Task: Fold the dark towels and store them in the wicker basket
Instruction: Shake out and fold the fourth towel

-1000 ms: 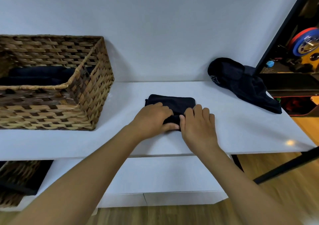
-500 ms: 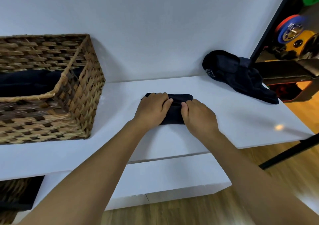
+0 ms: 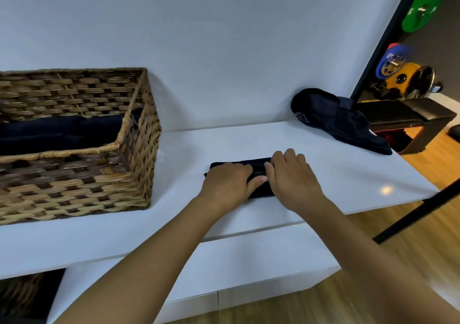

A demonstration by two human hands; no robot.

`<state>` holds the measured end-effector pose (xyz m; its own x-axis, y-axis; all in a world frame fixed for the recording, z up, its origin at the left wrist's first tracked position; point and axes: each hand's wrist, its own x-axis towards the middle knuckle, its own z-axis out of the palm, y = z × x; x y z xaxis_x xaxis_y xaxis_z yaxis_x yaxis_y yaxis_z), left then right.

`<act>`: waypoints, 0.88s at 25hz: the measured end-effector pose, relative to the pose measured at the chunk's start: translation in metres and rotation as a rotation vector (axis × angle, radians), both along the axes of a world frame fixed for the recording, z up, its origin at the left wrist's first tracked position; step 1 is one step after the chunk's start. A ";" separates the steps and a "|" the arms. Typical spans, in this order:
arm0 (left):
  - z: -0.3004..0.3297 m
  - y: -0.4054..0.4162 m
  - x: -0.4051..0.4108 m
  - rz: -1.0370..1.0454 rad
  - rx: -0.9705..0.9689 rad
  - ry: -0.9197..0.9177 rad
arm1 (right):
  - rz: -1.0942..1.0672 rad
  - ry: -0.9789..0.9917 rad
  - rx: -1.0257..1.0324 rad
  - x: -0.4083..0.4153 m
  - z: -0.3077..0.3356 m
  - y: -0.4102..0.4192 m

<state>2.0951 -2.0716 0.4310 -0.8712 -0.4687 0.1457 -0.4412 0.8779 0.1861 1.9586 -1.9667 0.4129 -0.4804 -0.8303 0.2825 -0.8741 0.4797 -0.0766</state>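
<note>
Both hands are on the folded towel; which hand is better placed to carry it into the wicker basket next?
Left, probably. The left hand rests on the small folded dark towel on the side nearer the brown wicker basket, which stands to its left. The right hand would have to cross over.

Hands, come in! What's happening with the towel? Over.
Left hand and right hand pressing folded towel on table. Basket to the left. Path clear.

Head-worn view, looking forward and down, close over white tabletop [image 3: 348,172]
</note>
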 end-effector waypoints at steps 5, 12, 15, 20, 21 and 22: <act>-0.002 -0.025 -0.015 0.037 0.213 -0.107 | 0.017 0.154 -0.227 0.009 -0.015 0.002; -0.028 -0.013 -0.006 -0.030 -0.354 0.200 | -0.079 -0.289 0.022 -0.020 0.011 -0.032; -0.025 -0.011 -0.004 -0.036 -0.319 0.085 | -0.115 -0.567 0.149 -0.044 0.022 -0.053; 0.013 -0.039 -0.037 0.188 0.114 -0.160 | -0.029 -0.176 -0.295 -0.040 0.012 -0.068; 0.015 -0.043 -0.042 0.255 0.223 -0.162 | 0.013 -0.192 -0.366 -0.034 0.009 -0.066; 0.016 -0.046 -0.045 0.310 0.306 -0.155 | 0.040 -0.338 -0.387 -0.027 0.006 -0.065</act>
